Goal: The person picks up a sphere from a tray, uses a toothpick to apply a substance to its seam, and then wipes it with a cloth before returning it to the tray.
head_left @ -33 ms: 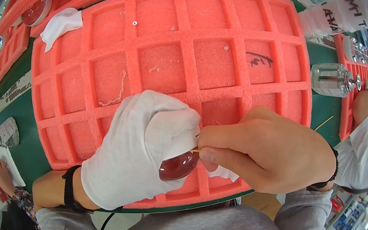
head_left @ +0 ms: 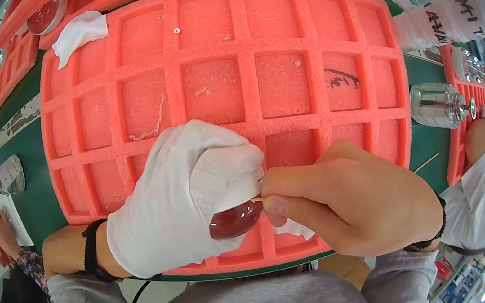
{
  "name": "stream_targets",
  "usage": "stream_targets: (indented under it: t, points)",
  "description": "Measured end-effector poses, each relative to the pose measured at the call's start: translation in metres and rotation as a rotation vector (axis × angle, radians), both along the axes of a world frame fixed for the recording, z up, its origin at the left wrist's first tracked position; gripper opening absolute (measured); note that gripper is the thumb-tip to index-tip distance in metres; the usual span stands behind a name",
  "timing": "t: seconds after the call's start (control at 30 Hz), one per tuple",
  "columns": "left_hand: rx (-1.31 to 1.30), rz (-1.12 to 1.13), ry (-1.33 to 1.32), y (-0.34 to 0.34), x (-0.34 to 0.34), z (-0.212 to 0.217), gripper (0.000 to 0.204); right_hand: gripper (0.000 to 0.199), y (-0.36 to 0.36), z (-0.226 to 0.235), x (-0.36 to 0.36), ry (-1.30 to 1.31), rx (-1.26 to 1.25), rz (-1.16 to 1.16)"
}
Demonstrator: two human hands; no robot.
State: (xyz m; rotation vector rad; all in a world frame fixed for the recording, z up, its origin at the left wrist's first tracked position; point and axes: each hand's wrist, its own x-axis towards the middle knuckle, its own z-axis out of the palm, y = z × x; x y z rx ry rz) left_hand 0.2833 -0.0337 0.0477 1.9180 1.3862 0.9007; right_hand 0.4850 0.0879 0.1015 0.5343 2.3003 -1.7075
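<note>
My left hand (head_left: 180,198), in a white glove, is closed around a rounded piece with a glossy dark red dome (head_left: 234,220) and a white rim. Most of the piece is hidden by the glove. My bare right hand (head_left: 360,203) pinches a thin wooden stick (head_left: 256,199) between thumb and forefinger. The stick's tip meets the boundary between the red dome and its white rim. Both hands are over the near half of a red foam tray (head_left: 250,87) with square compartments. A white cloth (head_left: 295,229) shows partly beneath my right hand.
Another white cloth (head_left: 81,36) lies on the tray's far left corner. Glass pump bottles stand right (head_left: 436,105) and left (head_left: 6,175) on the green table (head_left: 37,201). A loose stick (head_left: 426,162) lies at the right. More foam trays surround mine; other people's arms show at both sides.
</note>
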Motion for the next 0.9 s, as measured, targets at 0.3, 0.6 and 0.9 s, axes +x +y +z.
stream_targets:
  t: [0.3, 0.6, 0.9]
  points:
    - [-0.166, -0.109, 0.149, 0.008, -0.005, 0.009, 0.057, 0.008, 0.001, -0.003, 0.001, 0.053, 0.026, -0.017]
    - [-0.176, 0.028, 0.006, 0.006, 0.001, 0.01, 0.034, 0.009, -0.004, 0.005, -0.005, 0.01, 0.146, -0.006]
    - [-0.13, 0.011, 0.039, 0.001, -0.005, 0.007, 0.057, 0.007, -0.01, -0.015, 0.021, 0.213, 0.149, -0.128]
